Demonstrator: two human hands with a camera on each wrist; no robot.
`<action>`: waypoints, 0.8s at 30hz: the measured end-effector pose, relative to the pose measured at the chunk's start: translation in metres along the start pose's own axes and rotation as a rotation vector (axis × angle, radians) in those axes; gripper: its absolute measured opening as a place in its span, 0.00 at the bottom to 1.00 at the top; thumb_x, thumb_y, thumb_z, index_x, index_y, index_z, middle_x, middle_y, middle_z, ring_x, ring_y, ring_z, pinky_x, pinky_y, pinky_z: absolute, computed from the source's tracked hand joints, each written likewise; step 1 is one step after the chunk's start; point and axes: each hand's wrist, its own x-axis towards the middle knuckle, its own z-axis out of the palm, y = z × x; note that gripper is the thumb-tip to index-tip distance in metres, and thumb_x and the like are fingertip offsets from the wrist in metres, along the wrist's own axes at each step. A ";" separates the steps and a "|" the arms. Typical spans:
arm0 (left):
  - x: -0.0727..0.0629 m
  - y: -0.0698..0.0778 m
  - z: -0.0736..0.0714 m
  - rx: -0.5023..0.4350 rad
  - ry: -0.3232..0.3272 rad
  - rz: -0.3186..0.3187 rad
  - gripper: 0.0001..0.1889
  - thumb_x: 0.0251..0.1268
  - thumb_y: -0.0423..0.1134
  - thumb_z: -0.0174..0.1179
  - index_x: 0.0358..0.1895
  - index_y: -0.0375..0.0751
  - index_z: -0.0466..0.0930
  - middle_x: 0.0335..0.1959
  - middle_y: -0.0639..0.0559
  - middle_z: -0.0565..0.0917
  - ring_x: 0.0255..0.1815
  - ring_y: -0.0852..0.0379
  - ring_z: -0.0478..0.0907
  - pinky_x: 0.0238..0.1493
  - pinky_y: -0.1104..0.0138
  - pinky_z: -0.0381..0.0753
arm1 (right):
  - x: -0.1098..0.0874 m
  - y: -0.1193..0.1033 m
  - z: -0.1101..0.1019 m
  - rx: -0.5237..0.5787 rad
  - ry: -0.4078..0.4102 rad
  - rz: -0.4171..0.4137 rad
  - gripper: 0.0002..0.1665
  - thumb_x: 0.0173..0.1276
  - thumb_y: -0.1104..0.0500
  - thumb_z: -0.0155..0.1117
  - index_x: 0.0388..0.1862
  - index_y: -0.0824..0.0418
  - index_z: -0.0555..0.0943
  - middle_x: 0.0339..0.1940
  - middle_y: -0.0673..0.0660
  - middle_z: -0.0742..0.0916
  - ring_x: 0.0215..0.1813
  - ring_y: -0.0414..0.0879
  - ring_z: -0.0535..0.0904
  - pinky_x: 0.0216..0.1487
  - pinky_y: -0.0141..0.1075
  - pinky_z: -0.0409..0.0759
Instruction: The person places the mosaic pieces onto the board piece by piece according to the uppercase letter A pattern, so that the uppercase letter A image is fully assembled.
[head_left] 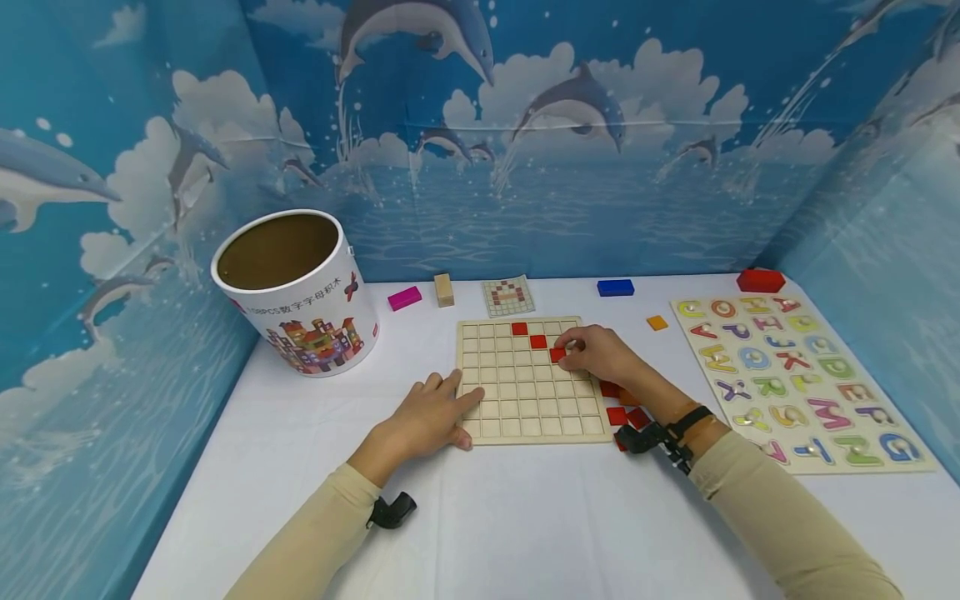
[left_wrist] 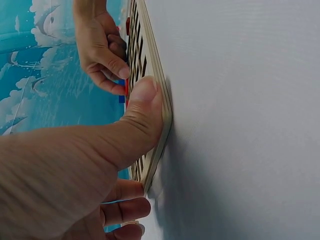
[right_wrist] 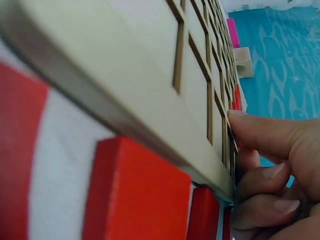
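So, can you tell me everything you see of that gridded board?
The gridded board is flat, roughly square and pale, apparently plywood, with a layered edge and lines dividing its face into small square cells. It lies on the white tabletop. Three red tiles step diagonally towards its right side. The left hand touches its near left corner; the right hand pinches the nearest of these tiles.

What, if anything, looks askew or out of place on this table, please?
Nothing looks spilled or damaged. The loose red tiles lie jumbled at mixed angles beside the grid board, unlike those set in its squares, and one orange tile lies alone between the blue block and the letter board.
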 end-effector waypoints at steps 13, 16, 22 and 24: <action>-0.002 0.005 -0.001 -0.005 -0.022 0.000 0.43 0.60 0.59 0.66 0.79 0.55 0.64 0.78 0.34 0.61 0.69 0.40 0.64 0.63 0.48 0.68 | -0.019 0.040 -0.044 0.201 0.079 0.075 0.28 0.73 0.55 0.65 0.69 0.60 0.74 0.50 0.63 0.78 0.41 0.56 0.74 0.37 0.39 0.75; -0.001 0.004 -0.003 -0.004 -0.022 -0.009 0.43 0.60 0.59 0.66 0.79 0.55 0.64 0.78 0.34 0.61 0.70 0.40 0.63 0.64 0.47 0.68 | -0.022 0.047 -0.048 0.209 0.067 0.113 0.30 0.72 0.54 0.66 0.70 0.60 0.74 0.54 0.63 0.77 0.42 0.55 0.74 0.35 0.37 0.73; 0.000 0.003 -0.005 -0.012 -0.024 -0.022 0.43 0.59 0.59 0.66 0.78 0.55 0.65 0.79 0.34 0.61 0.71 0.40 0.63 0.65 0.48 0.67 | -0.018 0.048 -0.041 0.161 0.044 0.143 0.32 0.69 0.54 0.69 0.70 0.58 0.75 0.57 0.63 0.76 0.45 0.53 0.74 0.39 0.36 0.74; 0.000 0.004 -0.005 -0.019 -0.029 -0.022 0.43 0.59 0.59 0.66 0.78 0.55 0.65 0.79 0.34 0.61 0.71 0.40 0.63 0.65 0.48 0.67 | -0.017 0.046 -0.038 0.138 0.036 0.145 0.32 0.69 0.54 0.70 0.70 0.59 0.76 0.58 0.64 0.76 0.48 0.54 0.74 0.43 0.37 0.75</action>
